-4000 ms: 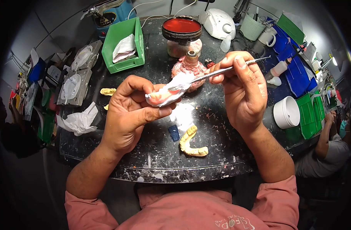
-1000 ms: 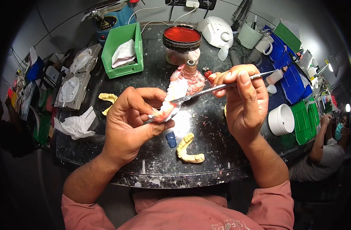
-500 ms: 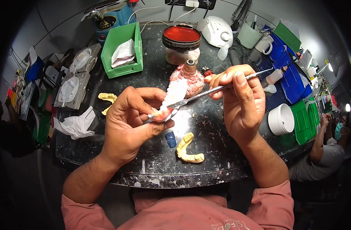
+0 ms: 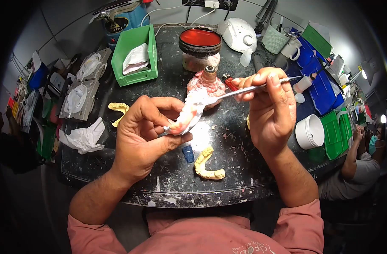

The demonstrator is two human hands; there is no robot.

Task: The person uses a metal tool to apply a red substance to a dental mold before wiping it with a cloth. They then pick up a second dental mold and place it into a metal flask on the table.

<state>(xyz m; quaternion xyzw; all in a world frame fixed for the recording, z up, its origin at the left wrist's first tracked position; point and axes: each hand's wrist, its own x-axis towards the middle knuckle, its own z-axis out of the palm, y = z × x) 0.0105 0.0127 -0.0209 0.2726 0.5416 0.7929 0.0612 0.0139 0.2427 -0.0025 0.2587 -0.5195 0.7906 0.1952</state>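
Observation:
My left hand [image 4: 144, 131] pinches a dental wax-up [image 4: 185, 117], white teeth on pink wax, held over the bench; bright glare washes out its upper part. In my right hand [image 4: 273, 108] is a slim metal wax carver [image 4: 248, 90], gripped like a pen. The carver's working end reaches the far right side of the wax-up, its tip lost in the glare. Directly behind stands a spirit burner [image 4: 209, 78] crusted with pink wax. A red lighter [image 4: 230, 83] lies just beyond my right fingertips. Below the hands are a yellow dental cast [image 4: 208, 165] and a dark blue piece [image 4: 188, 154].
A tin of red wax [image 4: 200, 38] sits on a jar at the back. Around it are a green bin [image 4: 134, 57] and a white mask-shaped object [image 4: 238, 36]. Crumpled tissue [image 4: 84, 135] lies left, a white tub [image 4: 309, 132] right. Another person [image 4: 356, 169] sits far right.
My right hand has shifted slightly up and right. The carver's working end has moved from the near part of the wax-up to its far right side. My left hand stays nearly still.

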